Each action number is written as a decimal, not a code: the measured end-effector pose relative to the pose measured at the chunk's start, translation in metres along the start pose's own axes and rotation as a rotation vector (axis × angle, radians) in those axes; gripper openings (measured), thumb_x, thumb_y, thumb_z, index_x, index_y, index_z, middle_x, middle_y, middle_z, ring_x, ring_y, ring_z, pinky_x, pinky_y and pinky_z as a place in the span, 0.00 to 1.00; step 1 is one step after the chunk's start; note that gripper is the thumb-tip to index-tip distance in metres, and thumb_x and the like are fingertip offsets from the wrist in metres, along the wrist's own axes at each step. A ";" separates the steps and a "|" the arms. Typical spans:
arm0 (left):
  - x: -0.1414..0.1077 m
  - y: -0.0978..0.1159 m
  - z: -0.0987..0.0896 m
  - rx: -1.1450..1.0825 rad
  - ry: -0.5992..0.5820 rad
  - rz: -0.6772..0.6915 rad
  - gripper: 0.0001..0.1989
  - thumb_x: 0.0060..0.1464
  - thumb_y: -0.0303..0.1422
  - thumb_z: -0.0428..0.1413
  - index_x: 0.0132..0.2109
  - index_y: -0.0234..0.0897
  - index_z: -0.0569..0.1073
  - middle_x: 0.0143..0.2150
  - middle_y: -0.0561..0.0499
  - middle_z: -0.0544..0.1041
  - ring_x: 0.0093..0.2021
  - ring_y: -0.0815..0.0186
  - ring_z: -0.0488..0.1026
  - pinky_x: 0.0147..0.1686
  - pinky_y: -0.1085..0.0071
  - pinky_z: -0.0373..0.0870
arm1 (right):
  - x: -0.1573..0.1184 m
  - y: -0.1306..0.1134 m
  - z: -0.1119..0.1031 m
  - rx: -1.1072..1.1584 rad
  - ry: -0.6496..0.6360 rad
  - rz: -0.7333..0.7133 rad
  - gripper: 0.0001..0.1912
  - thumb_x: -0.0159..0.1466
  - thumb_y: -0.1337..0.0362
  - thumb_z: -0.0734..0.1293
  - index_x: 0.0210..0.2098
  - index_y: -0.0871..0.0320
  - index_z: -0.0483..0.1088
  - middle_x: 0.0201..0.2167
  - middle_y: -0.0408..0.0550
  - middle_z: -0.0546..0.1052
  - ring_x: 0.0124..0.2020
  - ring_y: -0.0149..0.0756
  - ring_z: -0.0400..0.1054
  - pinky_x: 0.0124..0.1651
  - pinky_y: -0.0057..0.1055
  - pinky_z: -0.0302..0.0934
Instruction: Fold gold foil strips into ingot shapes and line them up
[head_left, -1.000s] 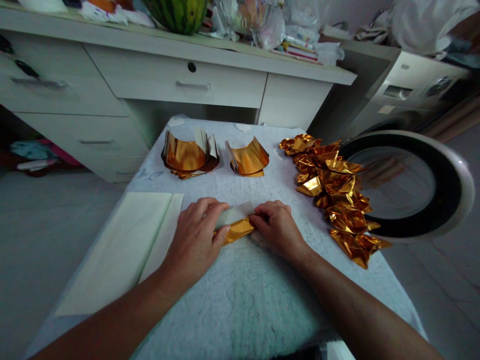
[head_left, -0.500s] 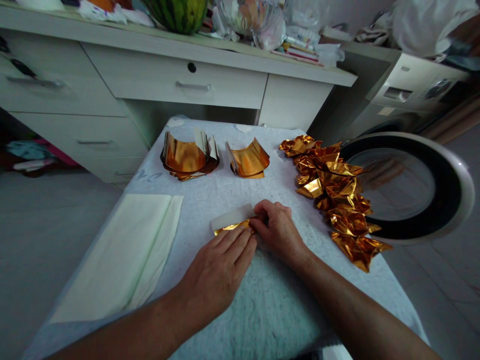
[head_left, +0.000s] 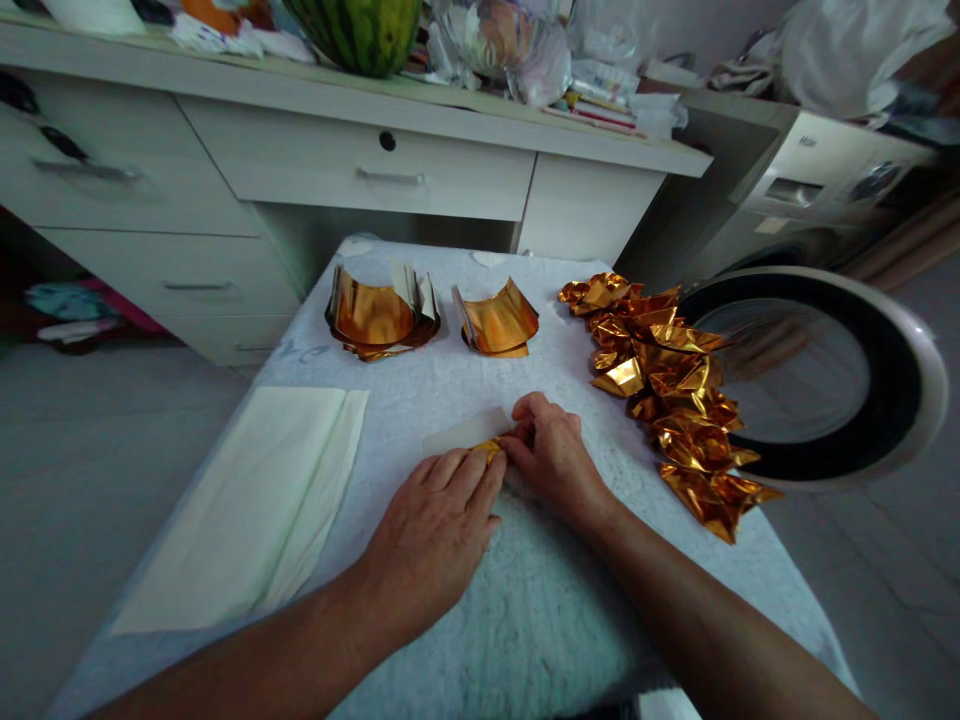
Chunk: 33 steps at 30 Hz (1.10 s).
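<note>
A small piece of gold foil paper with a whitish strip (head_left: 466, 430) along its far side lies at the middle of the cloth-covered table (head_left: 555, 620). My left hand (head_left: 442, 510) rests flat on it, fingers stretched and covering most of the gold part. At the strip's right end my right hand (head_left: 551, 450) pinches the paper's edge between thumb and bent fingers. Two stacks of curved gold sheets, a larger one (head_left: 375, 315) and a smaller one (head_left: 499, 320), stand behind the hands. Several folded gold foil pieces (head_left: 675, 385) lie in a row at the right.
Pale folded sheets (head_left: 232, 500) lie at the table's left. Beyond the far edge stands a white drawer cabinet (head_left: 450, 180) with a watermelon (head_left: 360, 30) and bags on top. A washing machine's open round door (head_left: 926, 370) reaches beside the table's right edge.
My left hand has slid slightly left and down over the paper, covering more of the gold part. My right hand keeps its pinch at nearly the same spot.
</note>
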<state>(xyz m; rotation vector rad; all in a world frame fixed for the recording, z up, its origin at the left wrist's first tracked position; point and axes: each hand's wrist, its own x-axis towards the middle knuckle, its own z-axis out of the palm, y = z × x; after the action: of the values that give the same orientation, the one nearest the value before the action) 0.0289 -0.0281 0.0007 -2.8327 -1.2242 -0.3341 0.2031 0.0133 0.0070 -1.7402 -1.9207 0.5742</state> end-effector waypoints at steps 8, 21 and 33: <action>0.007 -0.002 -0.009 -0.023 -0.058 -0.032 0.25 0.60 0.40 0.57 0.61 0.34 0.68 0.52 0.44 0.75 0.49 0.53 0.68 0.50 0.53 0.69 | 0.001 0.002 0.002 0.005 0.017 -0.004 0.11 0.59 0.71 0.67 0.39 0.56 0.61 0.25 0.38 0.72 0.31 0.36 0.64 0.43 0.36 0.50; -0.008 0.008 -0.009 0.147 -0.047 -0.033 0.25 0.59 0.41 0.59 0.58 0.27 0.72 0.55 0.38 0.76 0.54 0.50 0.70 0.49 0.56 0.68 | 0.001 0.002 0.000 -0.047 -0.006 -0.027 0.07 0.61 0.69 0.68 0.34 0.56 0.64 0.27 0.41 0.73 0.35 0.38 0.65 0.44 0.35 0.48; -0.041 -0.008 -0.021 0.203 -0.015 -0.045 0.21 0.53 0.37 0.63 0.52 0.30 0.77 0.50 0.39 0.79 0.47 0.51 0.74 0.46 0.56 0.69 | 0.003 0.001 0.000 -0.066 -0.006 -0.001 0.06 0.61 0.68 0.69 0.35 0.56 0.65 0.29 0.42 0.73 0.36 0.38 0.65 0.44 0.35 0.49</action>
<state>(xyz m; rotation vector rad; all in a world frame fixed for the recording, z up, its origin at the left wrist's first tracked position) -0.0076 -0.0547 0.0126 -2.6443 -1.2484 -0.1784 0.2037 0.0162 0.0060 -1.7798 -1.9648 0.5219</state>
